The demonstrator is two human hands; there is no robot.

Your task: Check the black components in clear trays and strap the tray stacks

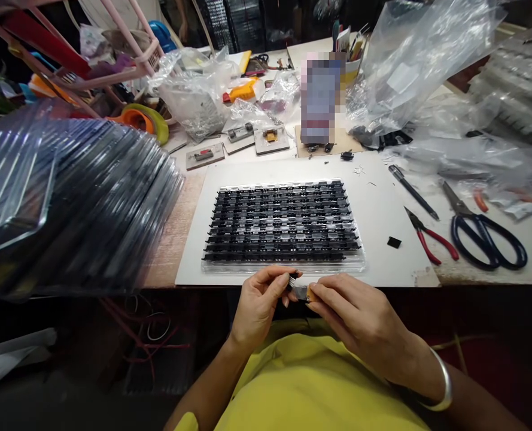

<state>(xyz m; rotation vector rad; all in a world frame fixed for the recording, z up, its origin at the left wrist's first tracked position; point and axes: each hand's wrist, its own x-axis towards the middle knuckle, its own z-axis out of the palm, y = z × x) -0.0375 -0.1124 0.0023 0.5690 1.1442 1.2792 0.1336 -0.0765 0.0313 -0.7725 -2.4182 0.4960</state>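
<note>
Just below the near edge of the clear tray [283, 266], off the worktop [382, 197] and over my lap, I have a small dark component [294, 279] pinched in my left hand [259, 305], its fingers [278, 280] closed together on it. My right hand [359, 320] meets it from the other side, fingers clamped on a short tool with an orange-brown grip [310, 293] and a bright metal tip that touches the component; what the tool is I cannot tell. I judge that the pair is held this close to my body so both wrists stay steady and the piece sits right under the camera. The tray lies square on a white mat [382, 179], its rows packed with the same black parts, near enough that either hand reaches it easily. Right of the tray, one loose black part [394, 242] lies on the mat, then red-handled cutters [431, 236], a dark pen-like tool [413, 191] and blue-handled scissors [485, 233], all on my tool hand's side. Left of the tray, a leaning stack of clear trays [81, 197] is kept clear of the mat. Behind the tray lie small jig plates [239, 140] and crumpled plastic bags [418, 60].
</note>
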